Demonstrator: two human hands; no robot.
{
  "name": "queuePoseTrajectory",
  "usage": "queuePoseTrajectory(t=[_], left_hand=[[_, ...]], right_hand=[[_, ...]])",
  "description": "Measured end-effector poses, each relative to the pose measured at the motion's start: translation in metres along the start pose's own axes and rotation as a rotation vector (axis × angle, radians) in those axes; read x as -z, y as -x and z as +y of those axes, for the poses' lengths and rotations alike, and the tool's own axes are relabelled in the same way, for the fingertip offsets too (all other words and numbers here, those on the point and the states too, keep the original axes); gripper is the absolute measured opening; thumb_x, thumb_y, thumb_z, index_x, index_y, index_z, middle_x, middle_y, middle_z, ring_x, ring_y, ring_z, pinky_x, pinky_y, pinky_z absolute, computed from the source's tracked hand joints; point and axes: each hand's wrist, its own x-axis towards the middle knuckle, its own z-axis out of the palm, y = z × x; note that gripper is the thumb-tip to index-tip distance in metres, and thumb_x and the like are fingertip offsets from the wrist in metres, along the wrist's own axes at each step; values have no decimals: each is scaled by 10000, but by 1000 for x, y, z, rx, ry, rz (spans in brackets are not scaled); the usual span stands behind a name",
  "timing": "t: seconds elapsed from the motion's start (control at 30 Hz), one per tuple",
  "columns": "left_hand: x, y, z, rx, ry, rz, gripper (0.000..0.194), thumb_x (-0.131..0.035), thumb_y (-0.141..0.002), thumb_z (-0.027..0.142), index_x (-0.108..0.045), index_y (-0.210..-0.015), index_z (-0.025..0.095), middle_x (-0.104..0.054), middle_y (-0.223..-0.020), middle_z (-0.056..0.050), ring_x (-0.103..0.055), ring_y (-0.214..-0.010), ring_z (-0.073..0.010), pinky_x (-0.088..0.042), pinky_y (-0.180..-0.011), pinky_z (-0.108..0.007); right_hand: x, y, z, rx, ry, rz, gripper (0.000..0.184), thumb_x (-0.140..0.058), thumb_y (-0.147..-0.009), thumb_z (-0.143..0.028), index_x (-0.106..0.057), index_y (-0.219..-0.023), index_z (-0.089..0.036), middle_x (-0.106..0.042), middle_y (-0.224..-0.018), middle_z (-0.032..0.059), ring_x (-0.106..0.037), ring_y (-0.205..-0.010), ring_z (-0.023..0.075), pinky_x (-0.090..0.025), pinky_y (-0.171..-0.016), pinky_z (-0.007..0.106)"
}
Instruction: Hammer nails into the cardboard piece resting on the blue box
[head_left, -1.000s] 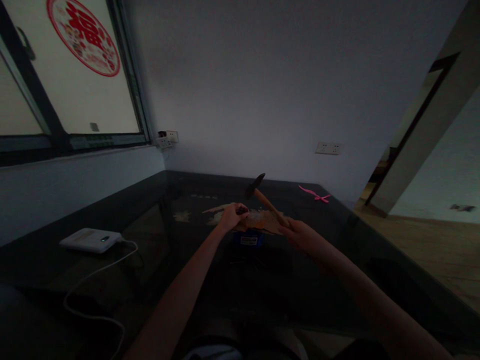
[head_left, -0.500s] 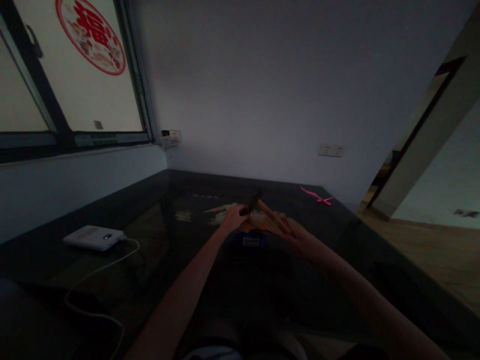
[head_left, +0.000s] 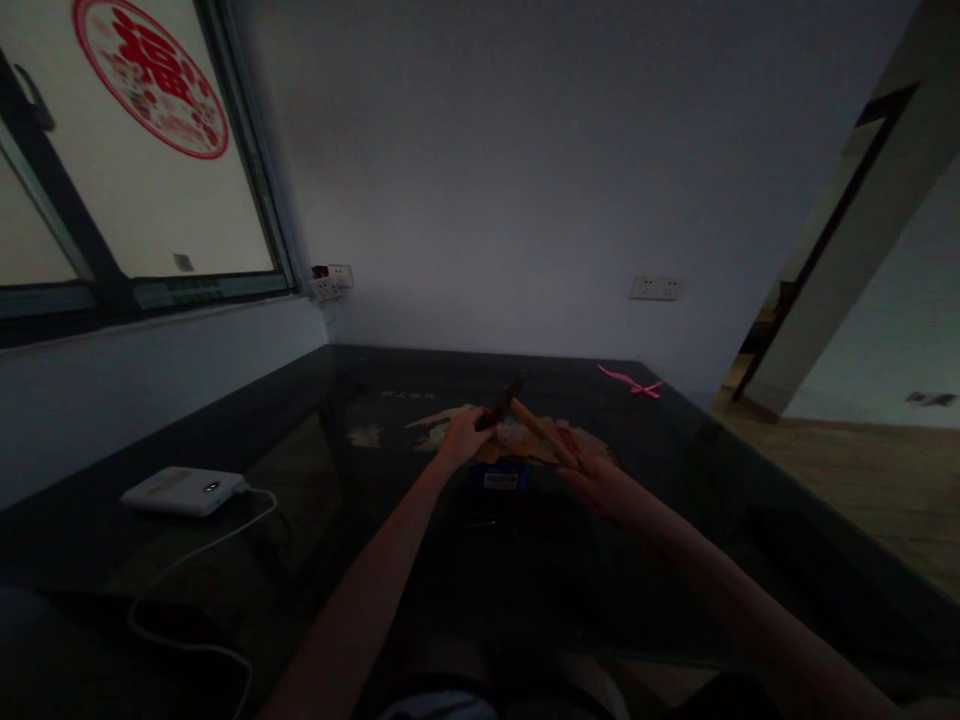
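My right hand (head_left: 598,478) is wrapped round the wooden handle of a hammer (head_left: 534,420). The hammer's dark head is low, close beside the fingers of my left hand (head_left: 459,438). Those fingers are pinched together over a crumpled brown sheet (head_left: 589,443), perhaps cardboard or paper. Whatever they hold is hidden behind the hammer head and too dark to name. Under the sheet sits a blue box (head_left: 480,480) with a white label facing me. Pale torn pieces (head_left: 433,430) lie just left of the sheet.
A white power bank (head_left: 184,490) with a white cable lies at the left of the dark table (head_left: 352,570). A pink ribbon (head_left: 637,388) rests near the far right corner. Behind the table is a wall with sockets (head_left: 655,288); a window is at the left.
The hammer, raised a second ago, has come down so its head is beside my left fingers. My left hand stays in place on the sheet. The camera view has shifted slightly.
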Motion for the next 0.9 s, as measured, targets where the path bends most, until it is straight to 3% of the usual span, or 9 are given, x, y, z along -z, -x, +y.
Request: queuePoseTrajectory(t=[0.23,0.4,0.63,0.9], left_hand=[[3,1,6,-7,8,-3,116,-636,-726,171,-651,-838,144,-675,-812,-43,-620,-769,-161,-466,-735,-269],[2,0,3,-5,-24,-11,129,-628,-737,201,-646,-850,142,-672,-805,-43,-616,-753,-164,-471,-719,-276],[4,1,6,11,12,-26,126,-638,-724,183,-648,-844,146,-679,-829,-47,-623,-781,-166,-474,-748,-278],[2,0,4,4,-24,-25,134,-623,-738,211,-647,-850,142,-678,-824,-48,-620,-760,-167,-476,-723,-275]], right_hand=[[2,7,-10,-87,-118,15,237,-432,-838,-378,-505,-940,-178,-356,-493,-92,-316,-328,57,-265,-320,170],[-4,2,-3,-113,-16,-17,163,-457,-840,-327,-485,-794,-173,-373,-477,-83,-336,-327,49,-265,-311,164],[0,6,-6,-55,-122,14,201,-420,-854,-334,-465,-956,-167,-343,-475,-102,-316,-322,52,-246,-300,160],[-7,5,2,-182,-113,-61,190,-468,-837,-364,-424,-771,-192,-369,-485,-97,-333,-312,33,-248,-291,147]])
